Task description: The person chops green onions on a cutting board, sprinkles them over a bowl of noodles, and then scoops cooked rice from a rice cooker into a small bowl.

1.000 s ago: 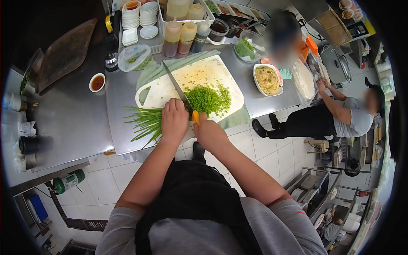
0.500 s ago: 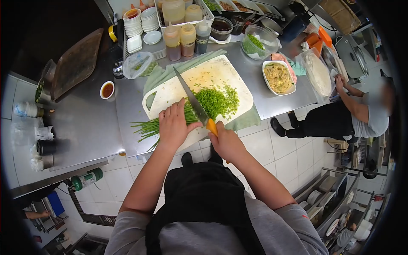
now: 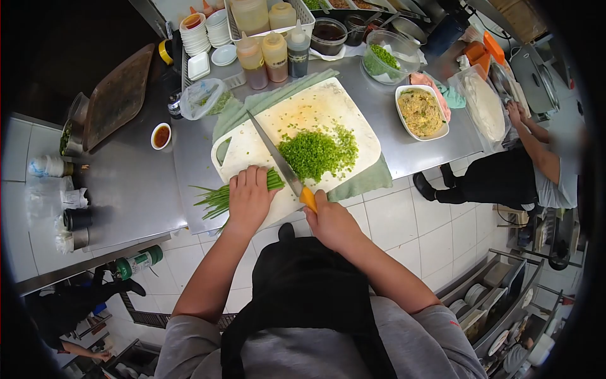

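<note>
My left hand (image 3: 249, 201) is closed over a bundle of chives (image 3: 213, 198), pressing it onto the near left part of the white cutting board (image 3: 358, 129). The stalks stick out to the left past the board. In my right hand (image 3: 333, 219) is the yellow handle of a kitchen knife (image 3: 273, 151). Its blade slants away to the upper left, close by the cut end of the bundle. Right of the blade lies a heap of finely chopped chives (image 3: 314, 155), with loose bits scattered around it. A green cloth (image 3: 363, 180) shows under the board.
Behind the board stand squeeze bottles (image 3: 275, 57) and a plastic tub (image 3: 201, 100). To the right are a clear bowl of chopped greens (image 3: 386, 60) and a white dish of food (image 3: 421, 112). A sauce cup (image 3: 161, 136) sits left. Another person (image 3: 505, 170) stands right.
My left hand and the chive bundle have shifted slightly toward me. The knife has moved a little left and toward me. Another person's leg and arm now show at the lower left.
</note>
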Available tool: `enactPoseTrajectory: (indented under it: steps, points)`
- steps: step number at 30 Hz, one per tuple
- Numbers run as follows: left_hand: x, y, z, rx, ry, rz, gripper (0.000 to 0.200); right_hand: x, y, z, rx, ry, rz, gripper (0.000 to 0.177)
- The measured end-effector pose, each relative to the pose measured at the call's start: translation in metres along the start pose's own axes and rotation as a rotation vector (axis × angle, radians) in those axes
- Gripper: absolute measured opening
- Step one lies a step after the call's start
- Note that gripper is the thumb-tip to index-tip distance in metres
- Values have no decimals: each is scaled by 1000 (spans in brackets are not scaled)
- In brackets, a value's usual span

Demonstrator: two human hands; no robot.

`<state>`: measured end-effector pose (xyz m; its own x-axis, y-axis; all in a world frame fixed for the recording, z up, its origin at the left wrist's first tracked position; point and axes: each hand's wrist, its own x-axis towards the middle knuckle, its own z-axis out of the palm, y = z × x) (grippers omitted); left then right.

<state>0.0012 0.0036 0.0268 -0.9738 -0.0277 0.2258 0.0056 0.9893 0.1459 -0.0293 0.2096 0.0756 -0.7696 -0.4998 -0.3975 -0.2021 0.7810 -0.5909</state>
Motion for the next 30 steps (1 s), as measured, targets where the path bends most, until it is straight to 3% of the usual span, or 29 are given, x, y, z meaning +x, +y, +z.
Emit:
enactPoseTrajectory:
  steps: [10, 19, 25, 30]
  points:
    - [35, 20, 13, -98, 76, -64, 52, 8, 3, -20, -133, 49, 15, 31]
    - [28, 12, 24, -204, 272, -140, 22, 6, -27, -3, -307, 79, 37, 29]
    - [27, 11, 21, -156, 364, -116, 10, 11, -30, -32, -331, 22, 76, 33]
    - [28, 5, 27, -334, 379, -71, 13, -29, -65, -82, -369, -179, 187, 35]
